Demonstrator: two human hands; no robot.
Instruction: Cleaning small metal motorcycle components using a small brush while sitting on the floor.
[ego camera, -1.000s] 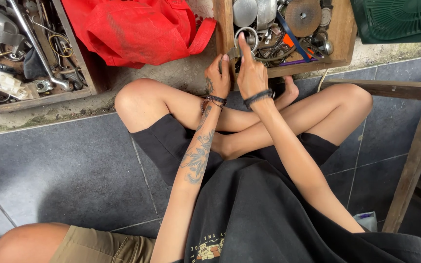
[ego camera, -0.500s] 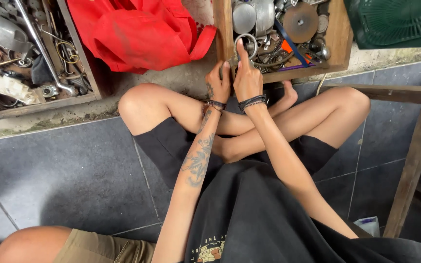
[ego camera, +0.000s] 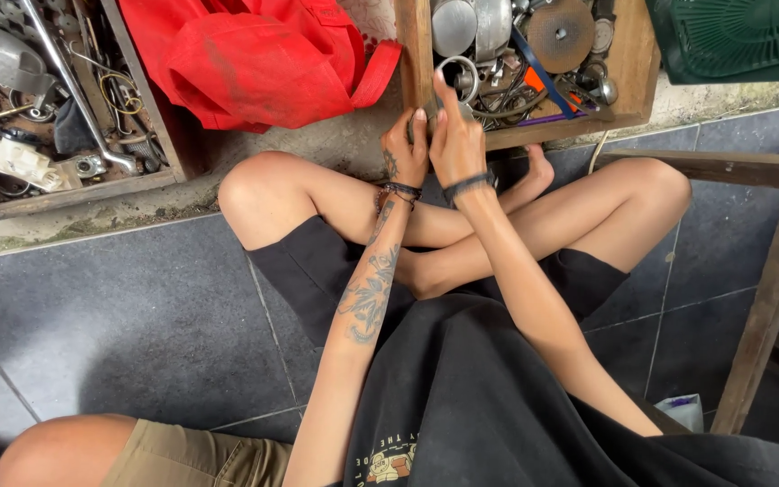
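Observation:
I sit cross-legged on dark floor tiles with both arms stretched forward. My left hand and my right hand meet at the near left corner of a wooden box full of metal parts. Between them they pinch a small grey metal part, mostly hidden by the fingers. The left thumb presses against it. My right index finger points straight up beside a shiny metal ring lying in the box. Dark bands sit on both wrists.
A red cloth bag lies left of the box. A second wooden box with rods and scrap metal stands far left. A green plastic grille is top right, a wooden frame at right. Another person's knee shows bottom left.
Both hands stay at the box corner. My right index finger has slid slightly left, from on the metal ring to beside it.

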